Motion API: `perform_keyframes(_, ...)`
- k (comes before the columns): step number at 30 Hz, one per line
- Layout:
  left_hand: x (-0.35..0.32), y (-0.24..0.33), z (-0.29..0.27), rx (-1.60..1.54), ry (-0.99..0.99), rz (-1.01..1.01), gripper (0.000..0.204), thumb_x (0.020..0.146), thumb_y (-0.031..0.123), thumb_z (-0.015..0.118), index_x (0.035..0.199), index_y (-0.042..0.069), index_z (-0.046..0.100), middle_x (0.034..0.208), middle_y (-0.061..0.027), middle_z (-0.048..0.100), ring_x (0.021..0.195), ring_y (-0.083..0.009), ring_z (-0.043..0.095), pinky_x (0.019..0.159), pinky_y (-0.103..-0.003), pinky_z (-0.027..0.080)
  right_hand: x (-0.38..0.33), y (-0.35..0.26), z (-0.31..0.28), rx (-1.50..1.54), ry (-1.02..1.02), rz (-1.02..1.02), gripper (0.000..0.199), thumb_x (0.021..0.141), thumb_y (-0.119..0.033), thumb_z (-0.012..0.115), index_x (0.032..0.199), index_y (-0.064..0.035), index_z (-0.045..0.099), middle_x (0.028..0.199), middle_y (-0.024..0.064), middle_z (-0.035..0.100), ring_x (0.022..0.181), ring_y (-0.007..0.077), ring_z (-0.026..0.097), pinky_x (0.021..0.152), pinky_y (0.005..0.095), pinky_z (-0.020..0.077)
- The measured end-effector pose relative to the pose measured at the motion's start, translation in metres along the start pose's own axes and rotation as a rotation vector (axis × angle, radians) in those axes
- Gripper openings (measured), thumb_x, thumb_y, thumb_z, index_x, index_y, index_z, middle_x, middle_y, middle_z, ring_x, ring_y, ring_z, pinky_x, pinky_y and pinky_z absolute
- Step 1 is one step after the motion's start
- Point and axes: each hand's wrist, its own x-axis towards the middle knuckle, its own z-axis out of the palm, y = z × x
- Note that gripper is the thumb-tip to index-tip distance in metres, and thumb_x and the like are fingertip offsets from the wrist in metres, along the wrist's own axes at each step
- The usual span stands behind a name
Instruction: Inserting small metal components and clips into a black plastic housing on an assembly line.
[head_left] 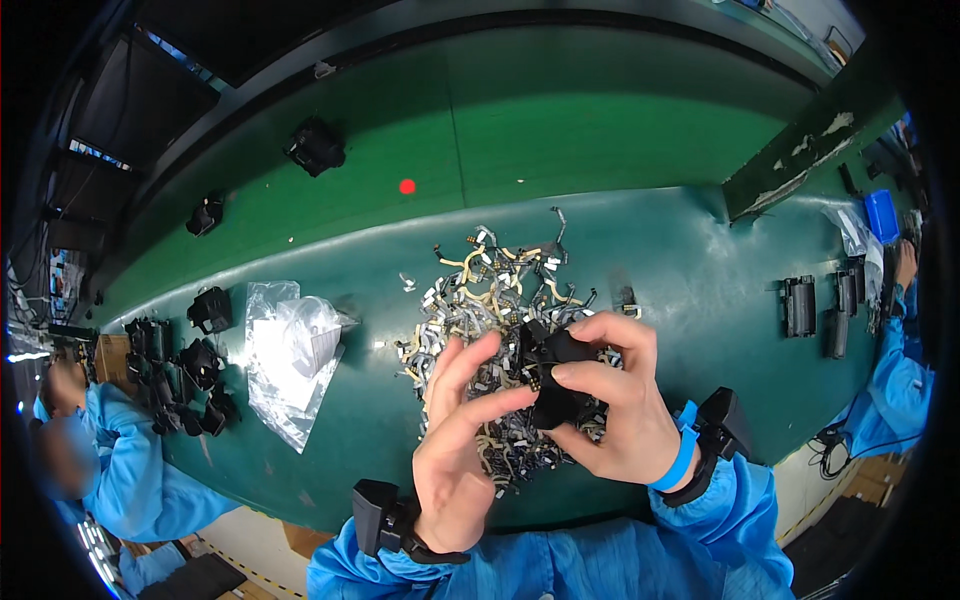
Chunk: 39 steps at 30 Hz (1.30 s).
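Observation:
A black moulded plastic part (562,408) is gripped between the thumb and fingers of my right hand (625,405), above a pile of small cables. My left hand (455,450) is beside it with fingers apart, one fingertip meeting the part's left edge near a tiny gold-coloured connector (534,383). Whether that finger presses the connector or only rests by it, I cannot tell. Under both hands spreads the cable pile (470,300), made of short grey, black and cream leads with small plugs. The part's underside is hidden.
Left of the pile lies a clear plastic bag (292,360) with white contents; several black parts (180,370) stand past it. More black parts (800,305) sit at the right near a blue bin (881,216). People in blue sleeves (150,470) work at both sides. A post (800,160) rises back right.

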Motion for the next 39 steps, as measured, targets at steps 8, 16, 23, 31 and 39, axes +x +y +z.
perform_keyframes(8,0.002,0.003,-0.01,0.111,-0.068,0.073,0.04,0.067,0.018,0.068,0.104,0.005,0.069,0.137,-0.0211,0.048,0.139,-0.0414,0.026,0.113,-0.052,0.014,0.0,-0.003,-0.003,0.067,-0.073,0.02,0.062,0.059,0.003,0.08,0.115,-0.0129,0.06,0.125,0.0155,0.039,0.114,0.0356,0.046,0.089,0.0398,0.0495)
perform_keyframes(16,-0.002,-0.012,0.006,0.067,-0.07,0.093,0.056,0.069,-0.001,0.078,0.114,0.007,0.047,0.138,-0.0187,0.04,0.133,-0.0348,0.038,0.107,-0.045,0.032,-0.007,-0.009,0.012,0.044,-0.015,0.003,0.061,0.059,0.001,0.082,0.114,-0.0136,0.061,0.121,0.0137,0.039,0.11,0.0319,0.046,0.083,0.0369,0.0508)
perform_keyframes(23,-0.004,-0.011,0.014,-0.156,-0.011,0.068,0.055,0.071,-0.01,0.071,0.114,0.007,0.041,0.137,-0.021,0.037,0.126,-0.0308,0.045,0.104,-0.043,0.037,-0.005,-0.018,0.004,0.125,-0.071,0.026,0.059,0.061,-0.002,0.081,0.115,-0.0104,0.059,0.12,0.015,0.04,0.111,0.0317,0.046,0.083,0.036,0.0495)
perform_keyframes(31,-0.002,-0.009,0.012,-0.065,-0.03,0.096,0.053,0.07,-0.012,0.072,0.11,0.006,0.043,0.135,-0.0204,0.039,0.126,-0.0313,0.045,0.106,-0.042,0.036,0.006,-0.013,-0.031,0.445,-0.036,0.276,0.028,0.076,-0.001,0.072,0.102,-0.0028,0.063,0.088,0.0065,0.062,0.082,0.0178,0.061,0.078,0.0291,0.0468)
perform_keyframes(39,-0.001,-0.01,0.011,-0.024,-0.145,0.087,0.052,0.069,-0.01,0.074,0.109,0.005,0.044,0.136,-0.0216,0.039,0.126,-0.0301,0.046,0.108,-0.042,0.034,0.008,-0.007,-0.03,0.193,0.052,0.127,0.016,0.075,0.002,0.072,0.088,-0.0039,0.067,0.08,0.0054,0.063,0.073,0.0214,0.06,0.067,0.0313,0.0471)
